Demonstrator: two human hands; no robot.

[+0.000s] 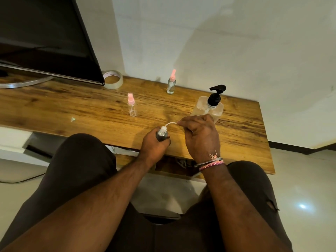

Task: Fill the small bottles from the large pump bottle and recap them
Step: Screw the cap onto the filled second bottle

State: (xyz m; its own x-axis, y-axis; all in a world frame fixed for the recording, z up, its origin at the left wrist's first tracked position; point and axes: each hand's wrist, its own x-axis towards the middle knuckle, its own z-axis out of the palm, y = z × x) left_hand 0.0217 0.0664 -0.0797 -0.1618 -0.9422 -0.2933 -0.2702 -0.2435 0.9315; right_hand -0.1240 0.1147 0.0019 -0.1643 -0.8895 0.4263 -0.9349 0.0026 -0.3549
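Small bottle [162,134] upright at near edge of surface [72,110], gripped in left hand [154,145] — open mouth up. Dip tube [170,124] arcs right from the mouth to right hand [201,135], clenched round the hidden spray cap — likely 1 downward feed.

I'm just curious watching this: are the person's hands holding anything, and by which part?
The left hand grips a small bottle around its body. The right hand holds that bottle's spray cap, hidden in the fist; its dip tube runs into the neck.
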